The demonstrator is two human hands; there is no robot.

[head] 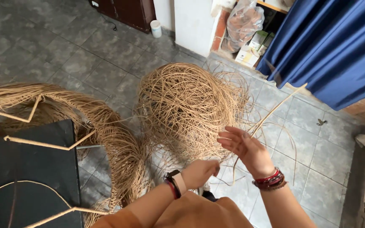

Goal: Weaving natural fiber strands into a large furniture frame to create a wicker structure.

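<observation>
- Both hands work low in the centre of the view, just in front of a big tangled heap of tan rattan strands (pixel 186 105) lying on the grey tiled floor (pixel 81 55).
- Left hand (pixel 201 172), with a watch and band at the wrist, is curled closed near the bottom of the heap; it seems to grip strands, though what sits inside the fist is hidden.
- Right hand (pixel 243 147), with red and dark bracelets at the wrist, is open with fingers spread and slightly bent, touching the heap's near right side, likely to tease 1 strand free from the tangle.
- 1 long loose strand (pixel 275 107) rises from beside the right hand toward the blue curtain (pixel 334 50) at the upper right.
- To the left, a second, flatter sweep of the same fibre (pixel 106 126) curves across the floor beside a black board (pixel 26 169) crossed by pale cord.
- At the far wall stand a white cup (pixel 156 28) and a clear plastic bag (pixel 243 21).
</observation>
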